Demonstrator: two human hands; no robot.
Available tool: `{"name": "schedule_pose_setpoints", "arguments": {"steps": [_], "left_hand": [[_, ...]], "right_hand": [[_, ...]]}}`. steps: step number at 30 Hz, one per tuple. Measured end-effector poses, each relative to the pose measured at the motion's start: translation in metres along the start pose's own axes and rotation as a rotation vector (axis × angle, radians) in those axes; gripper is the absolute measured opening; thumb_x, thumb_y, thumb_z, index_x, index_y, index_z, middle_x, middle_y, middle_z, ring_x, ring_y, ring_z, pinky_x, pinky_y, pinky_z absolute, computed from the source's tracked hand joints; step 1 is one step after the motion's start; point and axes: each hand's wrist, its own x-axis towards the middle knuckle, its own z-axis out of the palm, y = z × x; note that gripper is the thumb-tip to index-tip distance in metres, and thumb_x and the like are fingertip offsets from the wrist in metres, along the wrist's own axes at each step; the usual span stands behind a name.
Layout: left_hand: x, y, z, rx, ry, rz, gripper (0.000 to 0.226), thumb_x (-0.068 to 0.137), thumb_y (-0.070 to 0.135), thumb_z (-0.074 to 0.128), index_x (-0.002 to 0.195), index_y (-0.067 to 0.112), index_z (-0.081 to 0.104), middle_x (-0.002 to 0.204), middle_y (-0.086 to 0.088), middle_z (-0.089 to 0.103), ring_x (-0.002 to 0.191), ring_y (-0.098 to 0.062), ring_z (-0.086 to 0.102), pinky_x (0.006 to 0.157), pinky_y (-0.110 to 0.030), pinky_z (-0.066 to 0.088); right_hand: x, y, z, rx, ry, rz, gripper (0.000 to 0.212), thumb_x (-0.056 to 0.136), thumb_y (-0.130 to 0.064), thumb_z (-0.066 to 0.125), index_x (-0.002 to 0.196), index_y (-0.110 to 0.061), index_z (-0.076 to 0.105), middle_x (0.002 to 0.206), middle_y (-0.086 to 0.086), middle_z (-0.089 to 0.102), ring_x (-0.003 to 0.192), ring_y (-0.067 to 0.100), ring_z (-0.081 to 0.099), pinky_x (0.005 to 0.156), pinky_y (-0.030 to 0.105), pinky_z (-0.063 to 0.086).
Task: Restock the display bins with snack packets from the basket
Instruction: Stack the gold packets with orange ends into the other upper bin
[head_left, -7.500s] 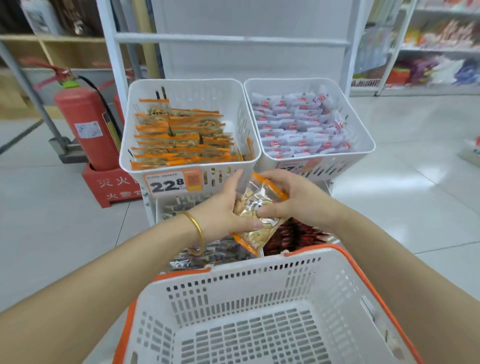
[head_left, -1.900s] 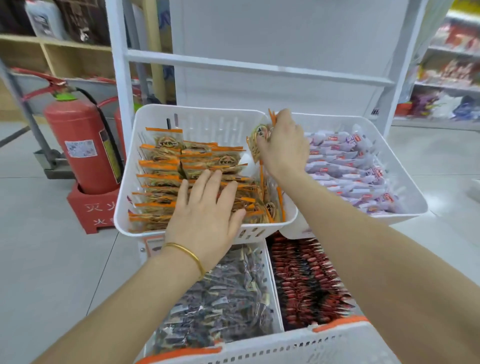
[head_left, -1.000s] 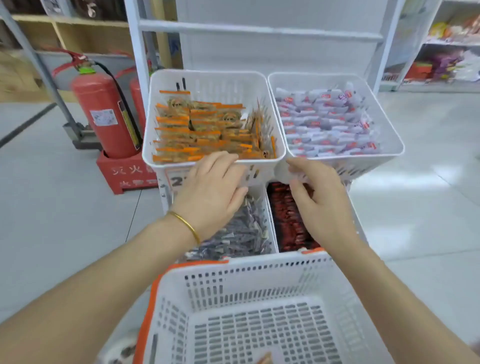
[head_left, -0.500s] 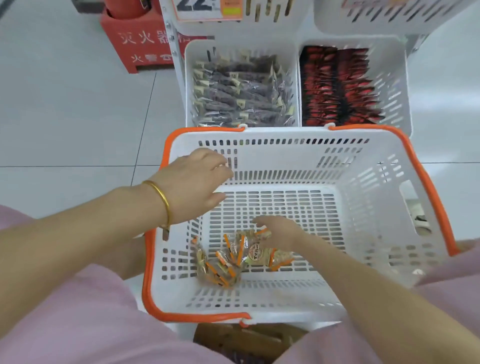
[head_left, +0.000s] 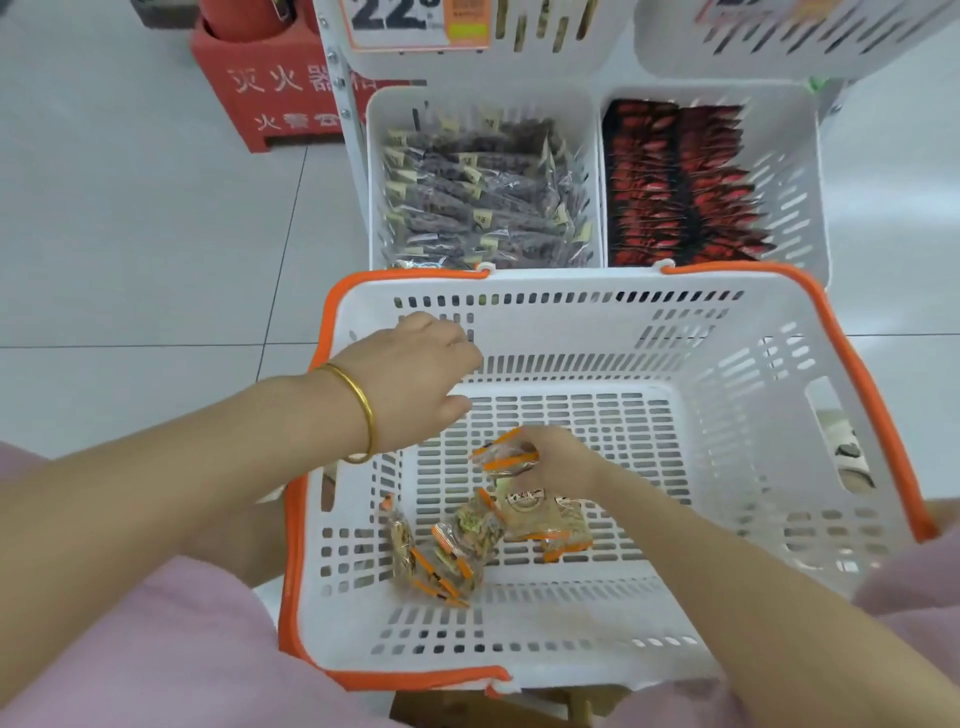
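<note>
white basket, orange rim, nearly empty. right hand is low on the basket floor, grip pinched on 1 snack packet at its orange-edged end. loose packets lie just beside it, toward the near-left corner. left hand hovers by the far-left wall, grip loosely curled, holding nothing. the packets look light and crinkly: slick film, soft contents, likely to slip if squeezed flat. best taken at the stiffer sealed seam. display bins stand just beyond the basket.
</note>
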Motion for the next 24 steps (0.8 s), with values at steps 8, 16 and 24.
{"name": "schedule_pose_setpoints", "arguments": {"steps": [8, 16, 24], "left_hand": [[0.029, 0.02, -0.038, -1.093, 0.095, -0.338, 0.039, 0.099, 0.037, 0.039, 0.128, 0.011, 0.044, 0.12, -0.013, 0.058, 0.1, -0.024, 0.061, 0.091, -0.04, 0.049], [0.044, 0.048, -0.095, -1.664, 0.322, -0.181, 0.016, 0.099, 0.018, 0.046, 0.085, 0.011, 0.052, 0.078, -0.004, 0.062, 0.068, -0.016, 0.062, 0.069, -0.029, 0.057], [0.073, 0.034, -0.109, -1.668, 0.501, -0.26, 0.017, 0.102, 0.022, 0.036, 0.093, 0.011, 0.046, 0.089, -0.012, 0.047, 0.081, -0.024, 0.052, 0.078, -0.044, 0.054]], "right_hand": [[-0.074, -0.083, -0.128, 0.503, 0.347, -0.158, 0.027, 0.071, -0.009, 0.08, 0.09, -0.018, 0.063, 0.09, 0.005, 0.068, 0.082, 0.025, 0.066, 0.077, 0.04, 0.054], [-0.117, -0.116, -0.178, 0.538, 0.585, -0.179, 0.036, 0.072, -0.024, 0.081, 0.085, -0.016, 0.048, 0.093, 0.009, 0.064, 0.089, 0.025, 0.066, 0.083, 0.044, 0.056], [-0.131, -0.122, -0.218, 0.582, 0.504, -0.259, 0.018, 0.09, -0.015, 0.061, 0.074, -0.013, 0.052, 0.073, 0.007, 0.059, 0.069, 0.021, 0.061, 0.067, 0.037, 0.058]]}}
